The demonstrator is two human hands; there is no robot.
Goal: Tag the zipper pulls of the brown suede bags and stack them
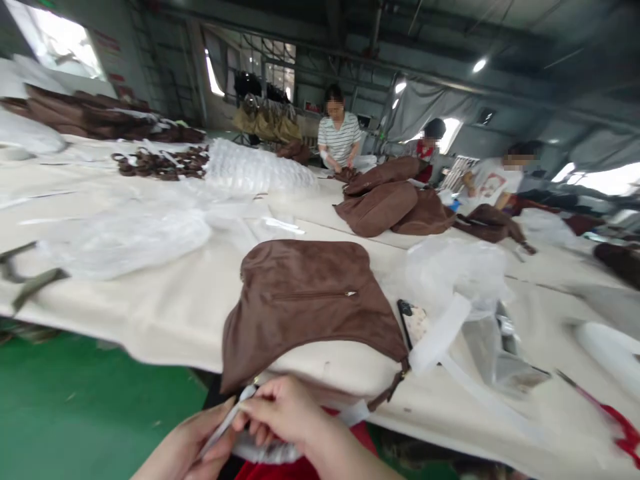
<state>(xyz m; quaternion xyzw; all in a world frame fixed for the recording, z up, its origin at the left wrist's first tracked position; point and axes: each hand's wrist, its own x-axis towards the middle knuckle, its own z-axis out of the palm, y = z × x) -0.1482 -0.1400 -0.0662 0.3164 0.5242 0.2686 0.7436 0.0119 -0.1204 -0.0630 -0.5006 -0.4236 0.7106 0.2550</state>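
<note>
A brown suede-like shoulder bag (305,273) lies at the table's near edge, its zipper across the middle and its curved opening towards me. At its lower left corner my left hand (210,430) is closed around a thin white wrapping strip (223,427). Beside it, my right hand (283,410) pinches the upper end of the same strip, close to the bag's corner. More white wrapping hangs below the fingers, and what it covers is hidden. From the right corner of the bag a brown strap (393,389) with a metal fitting droops over the edge.
A phone (413,323), crumpled clear plastic (460,267) and red-handled scissors (617,427) lie to the right. Plastic sheeting (130,240) and an olive strap (37,283) are on the left. Further off are stacked brown bags (390,200) and several people, including one person (340,137) in stripes.
</note>
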